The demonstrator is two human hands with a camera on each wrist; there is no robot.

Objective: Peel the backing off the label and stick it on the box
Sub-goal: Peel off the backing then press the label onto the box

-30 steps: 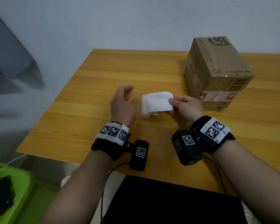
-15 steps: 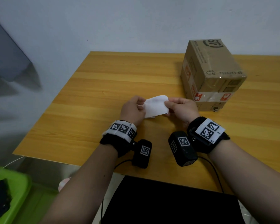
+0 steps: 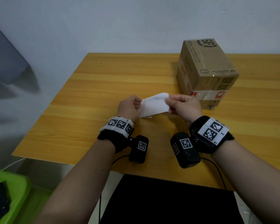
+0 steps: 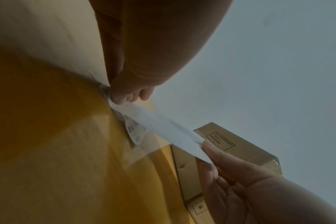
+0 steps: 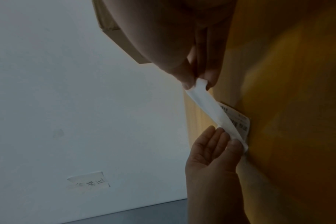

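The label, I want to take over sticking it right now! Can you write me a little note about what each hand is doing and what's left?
Left hand: pinches the left edge of the label.
Right hand: pinches the label's right edge.
The label is held just above the table, blank side up and printed side down. One printed corner hangs loose underneath, so peeling seems to have begun.
The box stands on the table just beyond the right hand, untouched.
Left to do: finish pulling the backing off, then press the label onto the box.
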